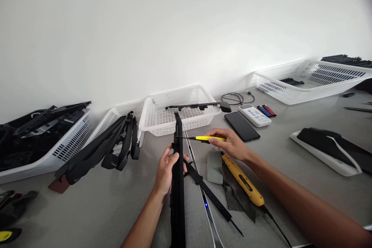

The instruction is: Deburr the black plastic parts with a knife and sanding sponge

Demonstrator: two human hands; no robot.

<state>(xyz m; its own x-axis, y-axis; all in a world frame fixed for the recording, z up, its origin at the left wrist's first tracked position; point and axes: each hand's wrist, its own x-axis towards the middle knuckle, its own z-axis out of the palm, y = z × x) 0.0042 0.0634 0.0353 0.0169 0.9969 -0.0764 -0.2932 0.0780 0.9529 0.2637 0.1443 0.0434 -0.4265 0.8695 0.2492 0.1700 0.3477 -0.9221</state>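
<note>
Plainly, the long black plastic wiper-like strip (pixel 177 186) stands up off the grey table (pixel 87 209), gripped near its upper part by the left hand (pixel 167 168), fingers wrapped around it. The right hand (pixel 231 144) pinches a slim yellow-handled tool (pixel 203 138), its tip touching the strip. It looks light and stiff, ribbed rather than slippery; mid-length seems the steadiest hold. A yellow electric screwdriver (pixel 244 180) lies beside the white mesh basket (pixel 186 114).
</note>
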